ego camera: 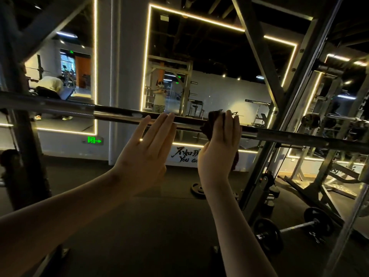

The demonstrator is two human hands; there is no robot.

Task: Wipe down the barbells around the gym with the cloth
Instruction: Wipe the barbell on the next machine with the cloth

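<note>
A long steel barbell [111, 114] runs across the view at chest height, racked in a dark metal frame. My right hand [217, 152] holds a dark cloth [213, 118] against the bar, fingers wrapped over the cloth and the bar; more cloth hangs below the hand. My left hand [145, 152] is raised just left of it with straight fingers, the fingertips touching the bar from the near side and holding nothing.
Rack uprights [261, 62] slant on the right and a dark post [24, 136] stands on the left. A small loaded barbell [295, 229] and a loose plate [197, 189] lie on the dark floor. A lit mirror wall [219, 86] is behind, with a person reflected at the left.
</note>
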